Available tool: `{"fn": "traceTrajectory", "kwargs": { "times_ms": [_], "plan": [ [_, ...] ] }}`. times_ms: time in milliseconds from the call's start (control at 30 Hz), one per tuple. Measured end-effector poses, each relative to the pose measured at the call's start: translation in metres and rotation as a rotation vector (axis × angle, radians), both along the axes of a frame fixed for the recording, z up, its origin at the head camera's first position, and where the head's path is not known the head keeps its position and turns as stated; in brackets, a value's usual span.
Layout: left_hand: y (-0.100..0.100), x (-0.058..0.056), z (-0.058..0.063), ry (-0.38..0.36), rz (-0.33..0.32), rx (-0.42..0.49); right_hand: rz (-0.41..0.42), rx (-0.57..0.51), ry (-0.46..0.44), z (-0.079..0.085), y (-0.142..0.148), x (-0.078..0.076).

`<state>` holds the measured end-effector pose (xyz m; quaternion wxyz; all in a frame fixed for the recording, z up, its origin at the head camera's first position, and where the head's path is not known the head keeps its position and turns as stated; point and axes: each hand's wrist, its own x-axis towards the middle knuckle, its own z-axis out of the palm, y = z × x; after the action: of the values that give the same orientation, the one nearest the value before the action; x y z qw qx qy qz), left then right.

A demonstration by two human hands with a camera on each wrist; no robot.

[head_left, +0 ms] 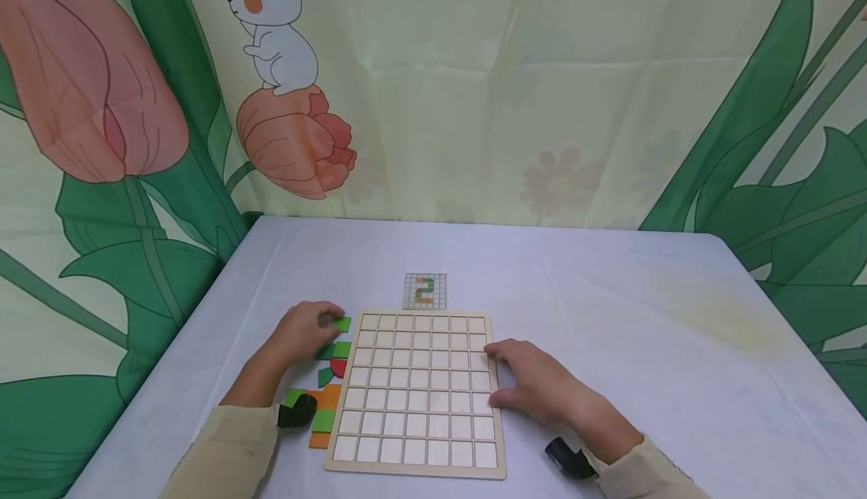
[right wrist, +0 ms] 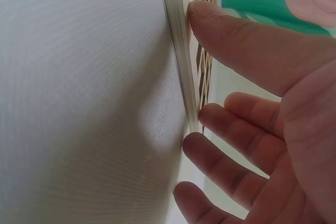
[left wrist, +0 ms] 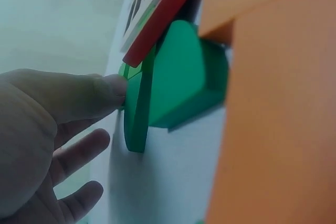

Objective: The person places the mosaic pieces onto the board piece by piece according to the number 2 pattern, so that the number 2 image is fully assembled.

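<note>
My left hand (head_left: 308,330) pinches a small light green square tile (head_left: 343,324) beside the far left corner of a wooden grid board (head_left: 415,472). In the left wrist view its thumb (left wrist: 100,95) presses near a dark green piece (left wrist: 137,113), while other fingers stay spread. The board's square cells hold no pieces. At its right edge, my right hand (head_left: 535,380) rests thumb and fingertips on the frame, fingers apart. The right wrist view shows the thumb (right wrist: 231,40) on the board's rim (right wrist: 181,40), with the lower fingers close to the cloth.
Along the board's left side lie a red rounded piece (head_left: 339,367), a dark green rounded piece (head_left: 326,377), orange tiles (head_left: 330,395) and light green tiles (head_left: 323,421). Behind the board is a small pattern card (head_left: 425,290). A white cloth (head_left: 596,296) covers the table, before a printed curtain (head_left: 433,108).
</note>
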<state>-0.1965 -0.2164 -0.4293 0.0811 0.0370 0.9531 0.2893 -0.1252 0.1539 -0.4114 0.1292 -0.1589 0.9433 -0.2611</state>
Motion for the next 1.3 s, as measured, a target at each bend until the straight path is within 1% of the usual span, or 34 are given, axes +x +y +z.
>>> {"fn": "traceTrajectory", "kwargs": {
  "times_ms": [100,267,367,467,533,700,767,967,1133,1300],
  "plan": [
    [0.0,0.0,0.001,0.001,0.009,-0.037,-0.001,0.001,-0.004,0.0,0.0,0.0],
    [0.0,0.002,0.003,0.032,0.006,-0.107,-0.007,-0.009,-0.007,0.0,0.0,0.001],
    [0.001,0.004,0.007,0.039,0.013,-0.112,-0.008,-0.012,-0.008,-0.001,0.0,0.001],
    [0.005,0.006,0.013,0.044,0.006,-0.091,-0.007,-0.014,-0.004,-0.001,0.001,0.001],
    [0.008,0.008,0.016,0.053,-0.019,-0.072,-0.005,-0.014,0.002,-0.002,0.002,0.001],
    [0.023,0.011,0.019,0.075,-0.092,-0.075,-0.007,-0.013,0.004,-0.002,0.001,0.002],
    [0.029,0.012,0.019,0.075,-0.112,-0.081,-0.009,-0.012,0.004,-0.002,0.001,0.002],
    [0.044,0.015,0.015,0.08,-0.165,-0.051,-0.01,-0.008,0.009,-0.003,0.001,0.002],
    [0.056,0.015,0.01,0.106,-0.215,-0.035,-0.009,-0.01,0.012,-0.002,0.001,0.002],
    [0.065,0.014,0.006,0.107,-0.241,-0.037,-0.005,-0.012,0.016,-0.002,0.001,0.002]
  ]
}}
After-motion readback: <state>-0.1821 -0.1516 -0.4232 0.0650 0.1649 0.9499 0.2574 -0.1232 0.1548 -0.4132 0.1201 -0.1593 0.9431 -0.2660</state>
